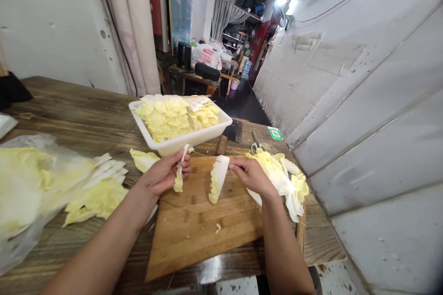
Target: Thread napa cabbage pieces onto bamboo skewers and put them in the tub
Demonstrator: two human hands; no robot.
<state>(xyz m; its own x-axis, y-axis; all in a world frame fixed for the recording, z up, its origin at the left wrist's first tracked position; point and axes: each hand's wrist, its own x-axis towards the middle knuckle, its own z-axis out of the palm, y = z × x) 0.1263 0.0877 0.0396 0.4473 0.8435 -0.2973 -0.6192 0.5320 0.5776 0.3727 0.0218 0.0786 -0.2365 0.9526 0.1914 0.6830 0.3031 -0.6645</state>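
Head view: we have the left hand [169, 171] mostly closed, folded cabbage strip [180, 173] pinched between thumb and fingers, hanging from the fingertips over the left part of the cutting board [204, 235]. Right hand [244, 170] is closed in a tight pinch on a thin skewer [202, 154]; the threaded leaf [218, 179] hangs off it just left of our right fingertips, white edge up, yellow frill down. Skewer runs from the right pinch toward the left hand; can't tell whether its far tip touches the strip. The two pieces are apart, both between our hands. White tub [188, 140] full of leaves sits just beyond the left hand, cleaver [222, 145] beyond the board's far edge, scissors [256, 145] past the right hand. Loose leaves [277, 175] lie beside our right wrist, bagged leaves [27, 189] left of our left forearm.
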